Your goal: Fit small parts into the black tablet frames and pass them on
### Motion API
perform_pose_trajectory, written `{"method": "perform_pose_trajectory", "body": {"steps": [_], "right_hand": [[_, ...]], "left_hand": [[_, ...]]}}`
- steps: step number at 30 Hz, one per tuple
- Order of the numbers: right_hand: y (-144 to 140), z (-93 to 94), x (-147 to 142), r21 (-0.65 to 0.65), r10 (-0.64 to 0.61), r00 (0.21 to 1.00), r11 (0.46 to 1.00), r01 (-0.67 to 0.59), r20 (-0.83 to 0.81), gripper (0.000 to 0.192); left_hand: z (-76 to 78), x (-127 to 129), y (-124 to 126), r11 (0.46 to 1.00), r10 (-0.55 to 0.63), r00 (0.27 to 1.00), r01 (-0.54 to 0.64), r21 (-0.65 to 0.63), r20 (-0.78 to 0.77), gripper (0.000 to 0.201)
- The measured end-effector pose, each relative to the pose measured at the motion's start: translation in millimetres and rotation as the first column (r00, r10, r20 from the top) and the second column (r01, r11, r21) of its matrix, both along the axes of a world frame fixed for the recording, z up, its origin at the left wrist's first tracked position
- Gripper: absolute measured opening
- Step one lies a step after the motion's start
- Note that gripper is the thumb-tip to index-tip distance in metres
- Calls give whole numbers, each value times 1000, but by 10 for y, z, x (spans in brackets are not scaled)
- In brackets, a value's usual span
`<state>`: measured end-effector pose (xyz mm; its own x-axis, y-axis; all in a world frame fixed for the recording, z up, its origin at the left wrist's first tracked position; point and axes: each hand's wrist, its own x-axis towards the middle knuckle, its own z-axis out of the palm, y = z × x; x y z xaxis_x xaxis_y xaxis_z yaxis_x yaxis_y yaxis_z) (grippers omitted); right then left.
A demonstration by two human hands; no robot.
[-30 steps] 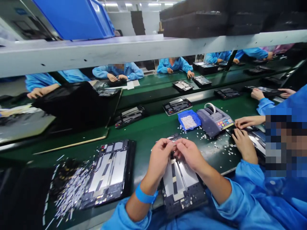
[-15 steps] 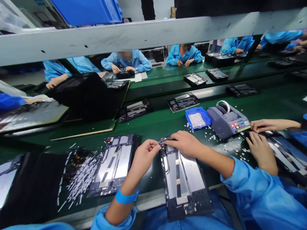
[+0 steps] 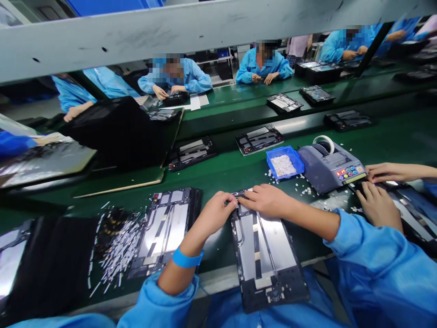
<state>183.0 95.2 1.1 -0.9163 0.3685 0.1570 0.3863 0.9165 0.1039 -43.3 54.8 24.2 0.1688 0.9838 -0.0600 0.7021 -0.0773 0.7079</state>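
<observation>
Belt: I log a long dark-green conveyor surface, matte and flat, running across the view; everything below rests on it.
Shelf beam: grey painted bar overhead, scuffed, blocking the upper part of my view.
Black sheet stack: dark, dull, slumped on a thin board to my left.
Open tablet chassis: flat black rectangular frame with silvery panels inside, lying lengthwise before me, its near end hanging over the belt edge.
Second chassis: same make, just left of the first, apart from it.
Tape dispenser: grey plastic, boxy, coloured buttons, white roll on top.
Blue tray: small, square, plastic, holding white bits.
Strip litter: pale thin slivers scattered far left.
Left hand: I see fingers curled narrow, tips pinched at the chassis's far left corner; what they pinch is too small to tell.
Right hand: fingers flat and close together, pressing the chassis's far edge.
Co-worker's hands: at my right, on another chassis.
</observation>
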Motion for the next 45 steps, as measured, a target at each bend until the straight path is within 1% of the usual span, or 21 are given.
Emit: {"method": "perform_pose_trajectory", "body": {"steps": [3,6,8,11,13,15,17,19,21,23,24,29,34,37,45], "right_hand": [[11,-14,23,22,28,999,999,-28,-23,39],[19,-10,19,5,16,1000,1000,-16,-18,38],[23,-1,5,-23,3,1000,1000,-4,-3,36],[28,6,-11,-48,3,1000,999,-3,9,33],[30,4,-13,-43,6,1000,999,-6,4,33],[32,1,-11,-34,7,1000,999,-7,-2,33],[40,2,-11,-33,10,1000,999,-10,-4,33],[60,7,-15,-45,9,1000,999,-9,-4,33],[88,10,-18,-67,5,1000,998,-5,-4,31],[116,5,-16,-86,5,1000,996,-5,-6,30],[127,-1,-14,-91,6,1000,996,-7,-10,29],[141,-38,0,-97,11,999,995,-15,-45,29],[137,-39,-1,-113,13,999,993,-18,-48,28],[138,-34,0,-114,16,999,993,-22,-52,29],[131,-36,-2,-109,13,999,994,-18,-46,28]], "left_hand": [[23,-36,-23,1000,-10,1000,10,-17,15,22],[65,-71,-129,998,-57,998,57,-3,-5,18],[85,-74,-220,992,-121,989,124,25,-88,16],[105,-45,-327,975,-194,944,215,51,-266,17],[123,-22,-355,966,-213,909,250,62,-357,19],[149,-14,-341,963,-218,890,263,60,-400,19],[174,-26,-288,967,-216,905,249,45,-366,17],[183,-52,-210,978,-197,952,207,15,-235,17],[166,-74,-122,991,-131,988,130,-24,-78,18],[122,-79,-44,997,-58,998,58,-46,-6,20],[94,-72,-13,998,-39,999,39,-51,-8,20],[-22,20,52,998,-37,997,33,-60,-64,21],[-66,96,52,999,13,992,-19,-39,-129,20],[-102,108,51,999,45,987,-46,-4,-156,20],[-160,121,47,998,66,979,-60,35,-190,22]]}}
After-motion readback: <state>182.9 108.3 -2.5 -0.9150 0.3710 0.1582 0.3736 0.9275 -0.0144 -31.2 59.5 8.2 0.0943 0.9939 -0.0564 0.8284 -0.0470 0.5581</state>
